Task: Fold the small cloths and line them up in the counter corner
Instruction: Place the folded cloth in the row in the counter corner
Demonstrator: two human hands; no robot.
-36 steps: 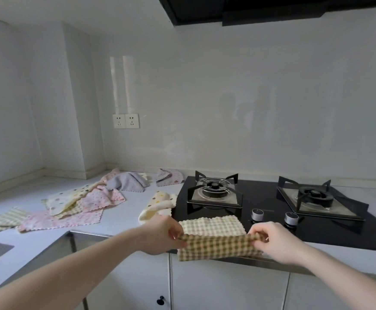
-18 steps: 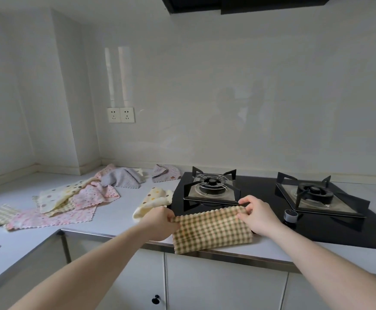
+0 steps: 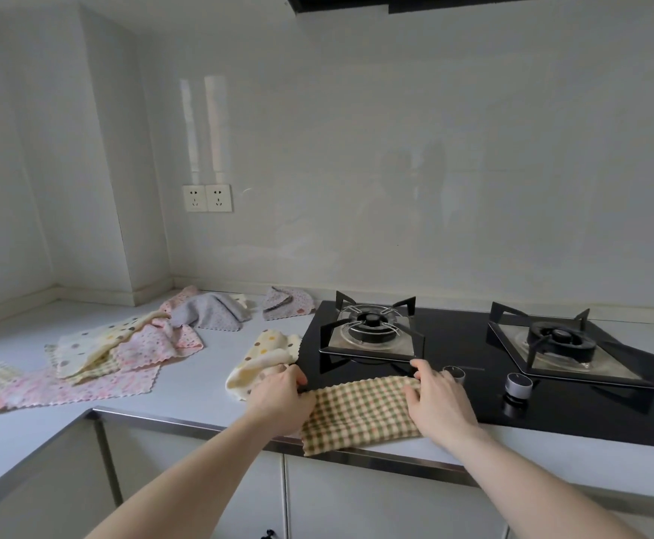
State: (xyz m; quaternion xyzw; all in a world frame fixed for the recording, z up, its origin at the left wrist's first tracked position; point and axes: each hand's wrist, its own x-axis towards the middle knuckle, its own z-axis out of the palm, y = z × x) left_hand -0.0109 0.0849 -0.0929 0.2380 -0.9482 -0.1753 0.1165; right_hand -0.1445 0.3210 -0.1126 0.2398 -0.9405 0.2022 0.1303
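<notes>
A green-and-cream checked cloth (image 3: 360,412) lies folded in half at the counter's front edge, partly on the black hob. My left hand (image 3: 280,398) pinches its far left corner. My right hand (image 3: 436,400) pinches its far right corner, fingers curled over the edge. A cream dotted cloth (image 3: 265,357) lies crumpled just left of my left hand. Further left sit several loose cloths: a pink one (image 3: 80,385), a cream dotted one (image 3: 99,342), a grey one (image 3: 210,313) and a lilac one (image 3: 286,303).
The gas hob (image 3: 473,367) has two burners and two knobs (image 3: 518,385) close to my right hand. The counter corner (image 3: 84,305) lies at the far left under two wall sockets. A steel counter edge (image 3: 185,418) runs along the front.
Both hands carried the near edge of the checked cloth up and over to the far edge, folding it in half. The cloth now lies flat, hands at its far corners.
</notes>
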